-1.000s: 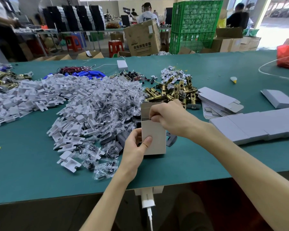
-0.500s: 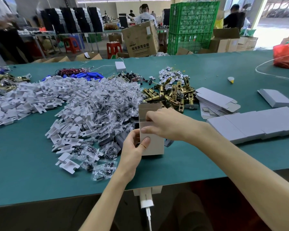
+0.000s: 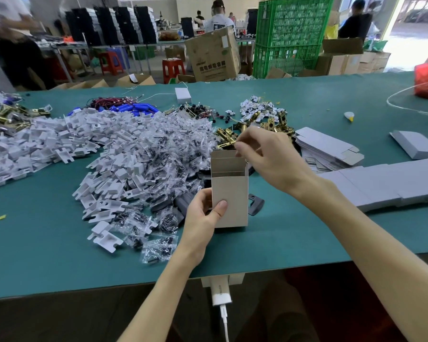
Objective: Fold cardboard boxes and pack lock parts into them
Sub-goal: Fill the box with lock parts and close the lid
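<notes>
Your left hand (image 3: 203, 218) grips the upright, matte grey cardboard box (image 3: 232, 193) standing on the green bench (image 3: 47, 255), thumb flat on its front and fingers curled round its side. Your right hand (image 3: 269, 159) hovers over the open flaps, its fingers pinching a shiny brass latch piece (image 3: 226, 145).

No legible text is showing. A tilted brown carton (image 3: 211, 55), standing far beyond the gripped small box (image 3: 230, 201), is carrying dark printed characters, too blurred for reading.
</notes>
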A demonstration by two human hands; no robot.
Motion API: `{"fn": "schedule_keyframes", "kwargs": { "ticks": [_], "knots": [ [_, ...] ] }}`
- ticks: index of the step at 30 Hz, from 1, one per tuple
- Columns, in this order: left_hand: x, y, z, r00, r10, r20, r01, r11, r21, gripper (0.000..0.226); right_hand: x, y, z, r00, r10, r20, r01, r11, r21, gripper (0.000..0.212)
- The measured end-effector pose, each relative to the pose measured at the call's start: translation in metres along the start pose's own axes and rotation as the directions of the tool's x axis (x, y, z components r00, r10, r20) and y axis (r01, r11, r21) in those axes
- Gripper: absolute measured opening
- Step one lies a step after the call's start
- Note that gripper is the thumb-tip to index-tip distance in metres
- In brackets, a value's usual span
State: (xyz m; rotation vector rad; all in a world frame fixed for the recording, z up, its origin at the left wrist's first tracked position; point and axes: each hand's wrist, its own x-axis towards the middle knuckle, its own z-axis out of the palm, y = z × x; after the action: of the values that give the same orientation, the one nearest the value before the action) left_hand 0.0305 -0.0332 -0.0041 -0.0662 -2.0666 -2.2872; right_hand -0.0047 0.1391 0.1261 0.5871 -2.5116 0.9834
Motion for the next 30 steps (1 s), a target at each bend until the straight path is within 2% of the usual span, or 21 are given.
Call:
{"fn": "schedule_keyframes", "kwargs": {
  "ticks": [4, 6, 8, 11, 13, 15, 17, 19, 22, 26, 29, 30],
  "knots": [
    [-0.001, 0.001, 0.0, 1.0, 0.013, -0.007, -0.013, 1.0, -0.002, 0.022, 0.001, 0.014, 0.005, 0.977, 0.137, -0.163, -0.11, 0.98, 0.169, 0.008],
    [-0.001, 0.002, 0.0, 1.0, 0.024, -0.016, -0.024, 1.0, -0.003, 0.023, -0.001, 0.019, 0.009, 0.969, 0.187, -0.16, -0.162, 0.974, 0.158, 0.009],
    [-0.002, 0.003, 0.0, 0.999, 0.037, -0.033, -0.038, 0.999, -0.007, 0.024, -0.006, 0.02, 0.017, 0.976, 0.176, -0.128, -0.164, 0.982, 0.098, 0.013],
    [-0.002, 0.005, 0.0, 0.998, 0.032, -0.05, -0.033, 0.999, -0.029, 0.024, -0.014, 0.006, 0.031, 0.981, 0.058, -0.187, -0.058, 0.998, 0.003, 0.022],
    [-0.002, 0.004, 0.0, 0.999, 0.017, -0.034, -0.017, 1.0, -0.013, 0.024, -0.017, -0.01, 0.039, 0.958, -0.065, -0.28, 0.046, 0.996, -0.075, 0.022],
    [-0.002, 0.003, 0.0, 1.0, 0.007, -0.015, -0.007, 1.0, 0.007, 0.023, -0.017, -0.028, 0.045, 0.933, -0.181, -0.312, 0.129, 0.975, -0.178, 0.019],
    [-0.003, 0.006, 0.001, 1.0, 0.015, -0.007, -0.015, 1.0, 0.028, 0.022, -0.015, -0.044, 0.053, 0.932, -0.263, -0.249, 0.203, 0.949, -0.243, 0.014],
    [-0.003, 0.009, 0.001, 1.0, 0.027, 0.001, -0.027, 0.998, 0.05, 0.026, -0.012, -0.058, 0.065, 0.951, -0.299, -0.081, 0.264, 0.919, -0.293, 0.014],
    [-0.006, 0.008, -0.001, 0.999, 0.028, 0.044, -0.031, 0.998, 0.048, 0.028, -0.006, -0.069, 0.092, 0.941, -0.29, 0.176, 0.338, 0.849, -0.407, 0.031],
    [-0.008, 0.0, -0.005, 0.997, -0.077, 0.021, 0.078, 0.995, -0.066, 0.018, 0.005, -0.076, 0.117, 0.925, -0.121, 0.36, 0.313, 0.779, -0.543, 0.03],
    [-0.007, -0.003, -0.006, 0.988, -0.154, 0.017, 0.155, 0.986, -0.066, 0.005, 0.011, -0.083, 0.126, 0.905, -0.014, 0.425, 0.267, 0.797, -0.542, 0.025],
    [-0.007, -0.004, -0.006, 0.986, -0.166, 0.02, 0.166, 0.985, -0.05, 0.009, 0.013, -0.086, 0.127, 0.894, 0.02, 0.447, 0.249, 0.807, -0.535, 0.019]
  ]
}}
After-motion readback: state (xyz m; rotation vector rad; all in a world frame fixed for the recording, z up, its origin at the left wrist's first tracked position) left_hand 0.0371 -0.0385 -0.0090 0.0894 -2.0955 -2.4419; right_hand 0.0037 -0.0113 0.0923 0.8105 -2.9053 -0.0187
